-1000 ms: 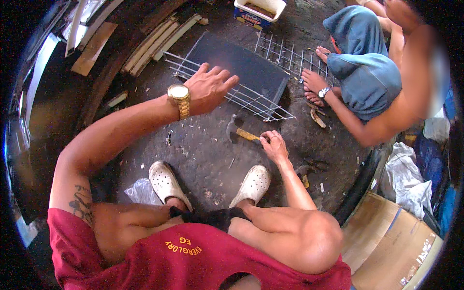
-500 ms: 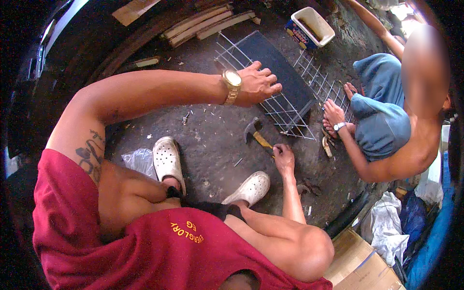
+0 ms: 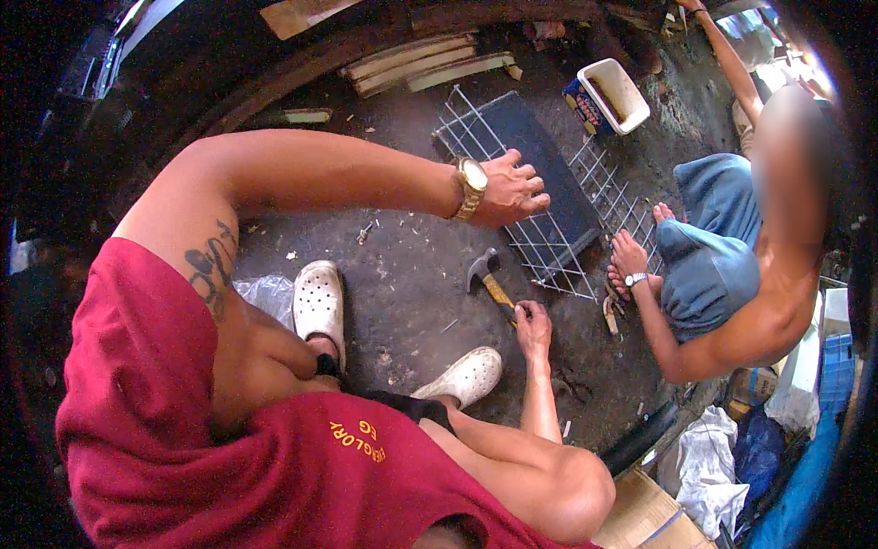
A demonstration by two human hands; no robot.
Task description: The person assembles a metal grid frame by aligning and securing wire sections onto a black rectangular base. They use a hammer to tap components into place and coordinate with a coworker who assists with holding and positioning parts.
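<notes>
My left hand [image 3: 514, 189], with a gold watch on its wrist, has its bent fingers over the edge of a wire mesh panel [image 3: 555, 253], gripping it. The panel stands beside a dark flat board [image 3: 540, 137], and the hand hides part of both. My right hand [image 3: 533, 331] is closed round the handle of a claw hammer [image 3: 497, 289]. The hammer's head points away from me, just above the floor or on it; I cannot tell which.
A co-worker's hand [image 3: 629, 256] is at another stretch of wire mesh [image 3: 615, 197] on the right. Beyond stands a white-rimmed tub [image 3: 647, 108]. Wood strips [image 3: 412, 59] lie at the back. Cardboard [image 3: 645, 512] and a white bag [image 3: 706, 462] are at the near right.
The whole view has shifted a little. My left hand stays on the mesh panel and my right keeps hold of the hammer. The co-worker's raised hand now shows at the top.
</notes>
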